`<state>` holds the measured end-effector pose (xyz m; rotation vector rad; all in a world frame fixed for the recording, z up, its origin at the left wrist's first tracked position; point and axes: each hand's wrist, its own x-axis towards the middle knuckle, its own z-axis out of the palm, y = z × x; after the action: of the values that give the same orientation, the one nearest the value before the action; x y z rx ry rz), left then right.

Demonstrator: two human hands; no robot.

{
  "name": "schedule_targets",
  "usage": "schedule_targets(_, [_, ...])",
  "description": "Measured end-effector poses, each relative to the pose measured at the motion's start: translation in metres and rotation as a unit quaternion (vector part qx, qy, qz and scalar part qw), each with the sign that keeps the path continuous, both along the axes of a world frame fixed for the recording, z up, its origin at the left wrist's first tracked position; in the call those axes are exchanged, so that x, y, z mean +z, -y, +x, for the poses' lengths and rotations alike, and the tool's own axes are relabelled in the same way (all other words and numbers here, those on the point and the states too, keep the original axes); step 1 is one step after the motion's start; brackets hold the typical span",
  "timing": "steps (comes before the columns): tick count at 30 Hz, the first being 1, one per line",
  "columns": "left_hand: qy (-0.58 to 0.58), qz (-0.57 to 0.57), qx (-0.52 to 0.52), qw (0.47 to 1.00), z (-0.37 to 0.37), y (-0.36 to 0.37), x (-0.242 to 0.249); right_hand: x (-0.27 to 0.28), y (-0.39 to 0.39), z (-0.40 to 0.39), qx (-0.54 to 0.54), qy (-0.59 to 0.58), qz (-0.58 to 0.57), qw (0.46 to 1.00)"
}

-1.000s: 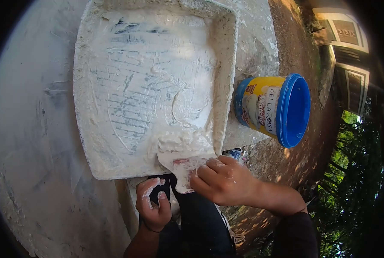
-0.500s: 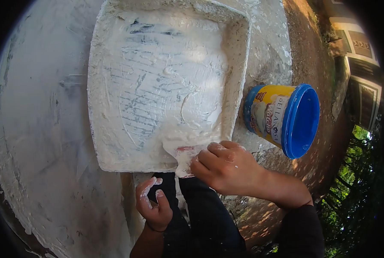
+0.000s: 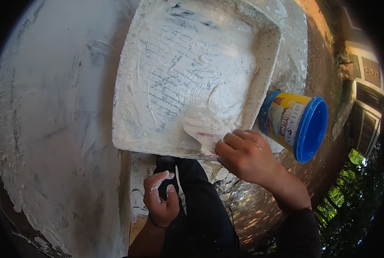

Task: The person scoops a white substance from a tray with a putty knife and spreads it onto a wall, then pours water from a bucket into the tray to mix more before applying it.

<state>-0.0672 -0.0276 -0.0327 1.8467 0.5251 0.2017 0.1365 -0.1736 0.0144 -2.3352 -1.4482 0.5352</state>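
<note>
A shallow tray (image 3: 122,107) with raised, crusted sides holds a thin spread of wet white paste (image 3: 179,73). Streaks and curved marks run through that layer, and darker floor shows between them. My right hand (image 3: 245,155) is closed round a paste-coated putty knife (image 3: 200,131) with traces of red on it. Its blade rests in the paste at the tray's near right corner. Below the near edge, my left hand (image 3: 161,198) hovers above my legs, thumb and fingers curled but apart, with nothing between them. White paste smears those fingertips.
A blue bucket (image 3: 312,131) with a yellow label stands right of the tray, its mouth facing me. To the left spreads a wide grey surface (image 3: 50,129) smeared with white. Earthy ground (image 3: 316,64), a building and foliage (image 3: 351,193) lie at far right.
The tray and bucket have shifted right in view, the tray tilting slightly. My right hand stays on the putty knife near the same corner. Fresh curved marks show in the paste.
</note>
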Motion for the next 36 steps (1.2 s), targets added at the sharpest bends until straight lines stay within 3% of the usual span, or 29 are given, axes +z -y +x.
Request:
schedule_targets(21, [-0.004,-0.028,0.013,1.0,-0.016,-0.017,-0.009,0.004,-0.008,-0.031,0.004,0.002,-0.032,0.999])
schedule_targets(36, [0.047,-0.019,-0.026,0.998,0.008,-0.014,-0.009,-0.004,0.0,-0.007,-0.114,-0.025,-0.04,0.992])
